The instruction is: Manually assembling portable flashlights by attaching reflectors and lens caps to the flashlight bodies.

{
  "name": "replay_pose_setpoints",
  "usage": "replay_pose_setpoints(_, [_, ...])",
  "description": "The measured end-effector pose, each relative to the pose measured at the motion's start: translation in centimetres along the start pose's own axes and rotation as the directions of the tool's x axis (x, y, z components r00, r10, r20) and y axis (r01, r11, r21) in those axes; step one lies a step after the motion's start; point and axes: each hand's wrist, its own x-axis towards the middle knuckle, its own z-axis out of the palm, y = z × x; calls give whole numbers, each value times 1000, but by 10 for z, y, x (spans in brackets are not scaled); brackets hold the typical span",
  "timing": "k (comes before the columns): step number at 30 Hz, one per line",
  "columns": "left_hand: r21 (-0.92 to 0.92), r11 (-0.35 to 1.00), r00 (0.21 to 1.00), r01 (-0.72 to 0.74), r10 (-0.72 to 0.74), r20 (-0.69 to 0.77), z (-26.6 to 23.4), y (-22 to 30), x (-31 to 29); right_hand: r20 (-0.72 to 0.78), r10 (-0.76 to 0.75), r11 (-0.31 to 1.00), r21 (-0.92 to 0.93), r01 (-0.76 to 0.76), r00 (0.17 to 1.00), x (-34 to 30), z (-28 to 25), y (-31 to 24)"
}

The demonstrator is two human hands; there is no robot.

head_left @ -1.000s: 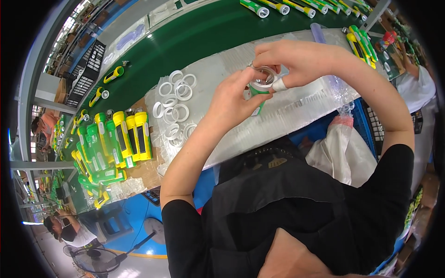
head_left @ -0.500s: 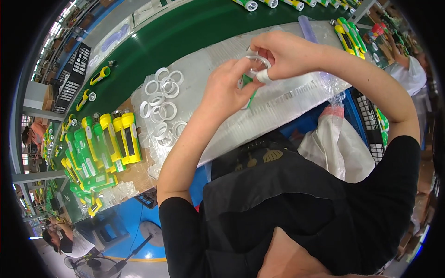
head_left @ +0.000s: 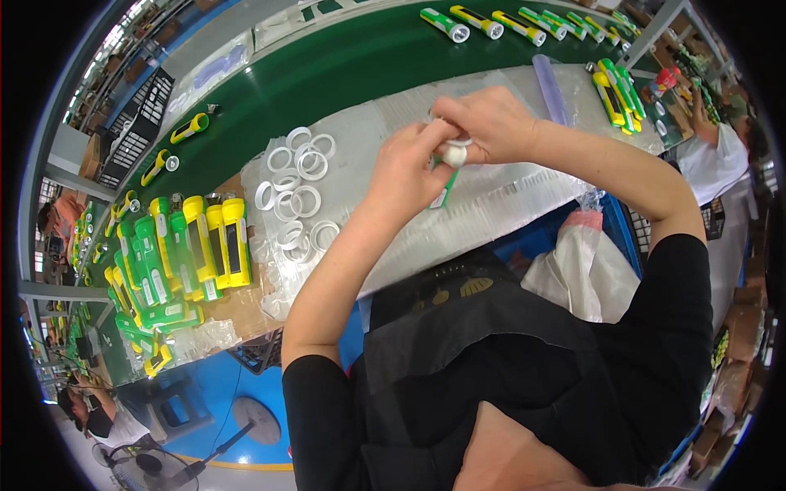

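Note:
Both hands meet over the plastic-covered work surface (head_left: 491, 196). My left hand (head_left: 407, 166) is closed around a green flashlight (head_left: 443, 190); only part of its body shows below the fingers. My right hand (head_left: 498, 123), with white finger covers, is closed over the flashlight's head end, fingers on a white ring (head_left: 460, 142). The ring is mostly hidden, so how it sits on the head cannot be made out. Left of my left forearm lies a loose group of white rings (head_left: 307, 200).
Green and yellow flashlights (head_left: 176, 254) are piled at the left, with more (head_left: 614, 94) at the far right. Several stand in a row on the green belt (head_left: 327, 61), beyond a clear purple-tinted tube (head_left: 550, 90). A white sack (head_left: 581, 270) hangs by the near edge.
My right hand has closed down over the flashlight's head, and the ring, plainly visible before, is now mostly covered. The view has shifted slightly, showing more of the far belt.

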Motion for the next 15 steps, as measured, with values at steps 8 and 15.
replay_pose_setpoints(8, [64, 998, 991, -26, 34, -128, 5, -1, 5, 134, 343, 937, 24, -349, 930, 6, -15, -22])
replay_pose_setpoints(15, [54, 998, 998, 43, -40, -57, 4, 16, 0, 17, -49, 995, 83, 47, 999, 4, -8, -4])
